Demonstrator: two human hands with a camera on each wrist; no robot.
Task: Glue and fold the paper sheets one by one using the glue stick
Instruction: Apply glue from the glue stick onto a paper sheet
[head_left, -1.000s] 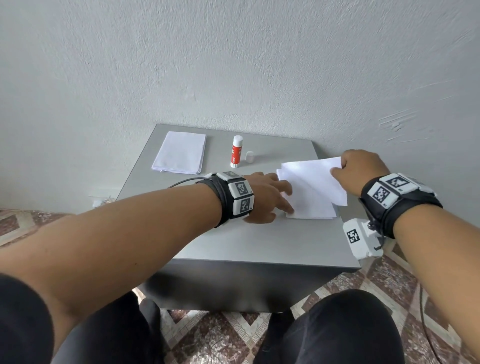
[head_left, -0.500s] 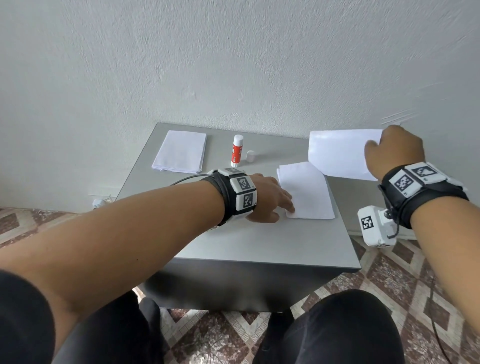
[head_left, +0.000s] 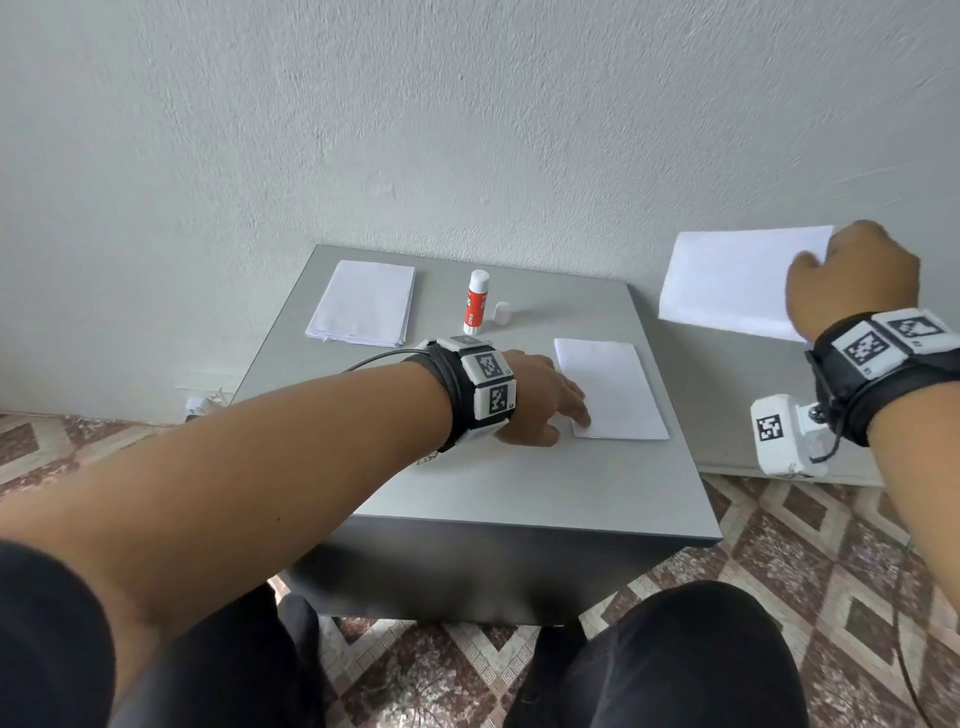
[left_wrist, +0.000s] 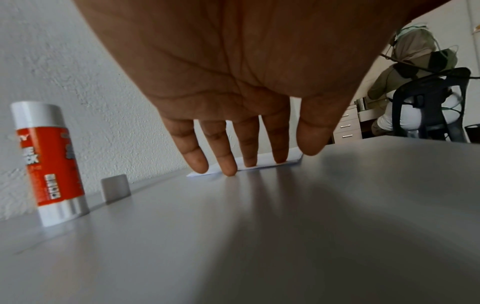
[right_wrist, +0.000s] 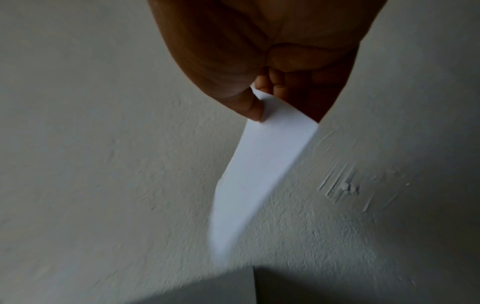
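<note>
A pale grey, rough-plastered wall (head_left: 467, 130) fills the far side, with raised trowel marks (right_wrist: 337, 185) in its plaster. Below lies a floor (head_left: 805, 545) of brown and cream diamond-patterned tiles. A grey square table (head_left: 493, 483) stands against the wall. Past it, another person (left_wrist: 413, 67) sits on a dark chair (left_wrist: 431, 107) near a drawer unit (left_wrist: 346, 127).

The person's left hand (head_left: 540, 397) reaches forward, palm down, its straight, slightly spread fingers (left_wrist: 227, 153) pressing flat, while the right hand (head_left: 852, 283) is raised out to the right, thumb and curled fingers (right_wrist: 262, 82) pinching a white paper sheet (head_left: 737, 280).
</note>
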